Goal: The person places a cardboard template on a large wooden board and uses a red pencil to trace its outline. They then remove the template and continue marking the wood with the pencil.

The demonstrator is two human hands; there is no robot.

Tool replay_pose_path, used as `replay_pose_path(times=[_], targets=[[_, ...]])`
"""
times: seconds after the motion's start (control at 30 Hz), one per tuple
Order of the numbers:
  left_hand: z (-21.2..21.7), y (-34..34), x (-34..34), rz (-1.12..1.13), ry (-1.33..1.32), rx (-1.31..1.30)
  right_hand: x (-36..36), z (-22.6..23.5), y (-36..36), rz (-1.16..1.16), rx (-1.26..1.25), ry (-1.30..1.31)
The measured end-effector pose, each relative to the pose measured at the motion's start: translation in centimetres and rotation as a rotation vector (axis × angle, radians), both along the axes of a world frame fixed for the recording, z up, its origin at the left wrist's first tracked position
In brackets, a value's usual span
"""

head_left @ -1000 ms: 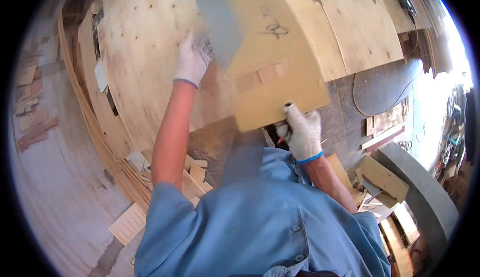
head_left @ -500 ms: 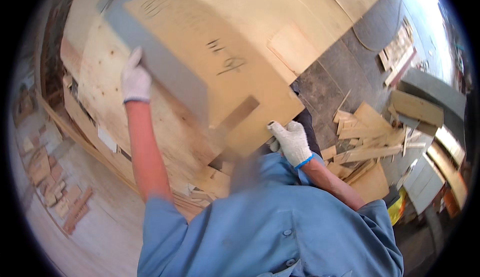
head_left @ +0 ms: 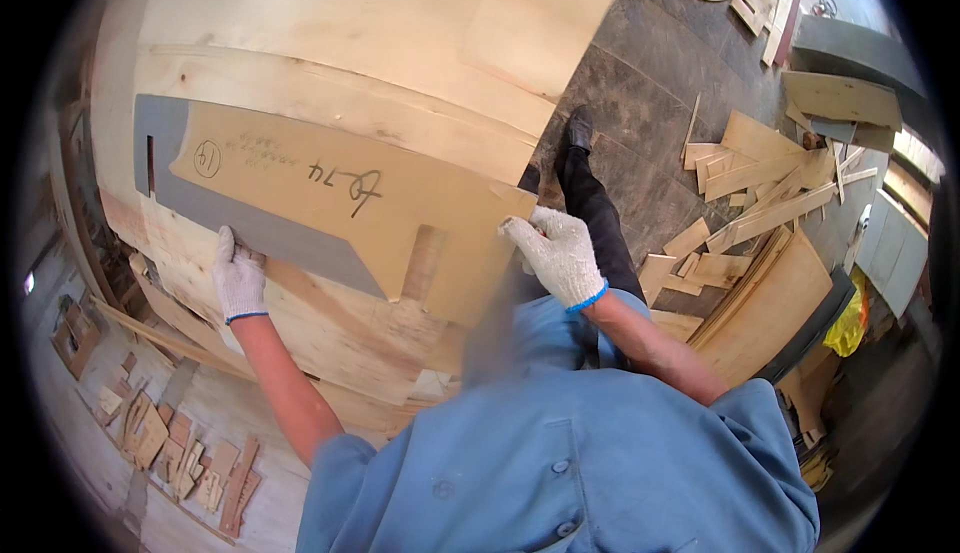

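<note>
The step in hand looks like positioning the one board (head_left: pixel 290 158) above the plywood (head_left: pixel 350 13), though contact between them cannot be told, and the next move seems to call for a level, two-handed hold. Of the two hands, the right hand (head_left: pixel 556 256) pinches the board's right end, while the left hand (head_left: pixel 239 283) is at its near edge, fingers partly hidden, so its grip cannot be told. Right of the board are one shoe (head_left: pixel 579 128), one yellow bag (head_left: pixel 850 318) and offcuts (head_left: pixel 775 168) too overlapped to count.
</note>
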State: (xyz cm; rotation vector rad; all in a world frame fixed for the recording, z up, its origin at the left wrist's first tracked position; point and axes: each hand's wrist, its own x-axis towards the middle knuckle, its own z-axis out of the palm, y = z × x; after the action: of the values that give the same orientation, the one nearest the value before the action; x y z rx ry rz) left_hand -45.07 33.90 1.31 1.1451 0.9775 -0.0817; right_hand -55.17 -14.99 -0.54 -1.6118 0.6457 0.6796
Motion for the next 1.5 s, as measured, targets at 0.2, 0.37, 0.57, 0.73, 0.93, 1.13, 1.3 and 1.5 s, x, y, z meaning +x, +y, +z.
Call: replay_pose_path(times=[0.2, 0.37, 0.57, 0.73, 0.93, 1.13, 1.3, 1.5], targets=[[-0.9, 1.5, 2.8, -0.009, -0.030, 0.021, 2.4, 0.0, -0.6, 0.039, -0.127, -0.156], [-0.6, 1.3, 4.6, -0.016, -0.001, 0.037, 4.2, 0.3, -1.0, 0.030, -0.135, -0.230], [-0.3, -2.3, 4.8, -0.132, 0.013, 0.185, 4.5, 0.0, -1.6, 0.035, -0.115, -0.168], [-2.2, 1.6, 3.3, -0.229, -0.050, 0.160, 4.5, 0.9, -1.2, -0.080, -0.023, -0.088], [-0.3, -4.9, 4.3, -0.090, -0.141, 0.062, 4.8, 0.6, -1.6, -0.088, -0.038, -0.060], [-0.8, -3.6, 1.9, -0.001, -0.055, 0.225, 2.9, -2.6, -2.2, 0.014, -0.116, -0.087], [2.4, -7.2, 5.1, -0.047, 0.073, 0.372, 3.0, -1.7, -1.7, -0.072, -0.105, -0.070], [1.2, -4.5, 5.8, -0.154, 0.151, 0.385, 2.8, -1.4, -1.5, -0.093, -0.092, -0.078]])
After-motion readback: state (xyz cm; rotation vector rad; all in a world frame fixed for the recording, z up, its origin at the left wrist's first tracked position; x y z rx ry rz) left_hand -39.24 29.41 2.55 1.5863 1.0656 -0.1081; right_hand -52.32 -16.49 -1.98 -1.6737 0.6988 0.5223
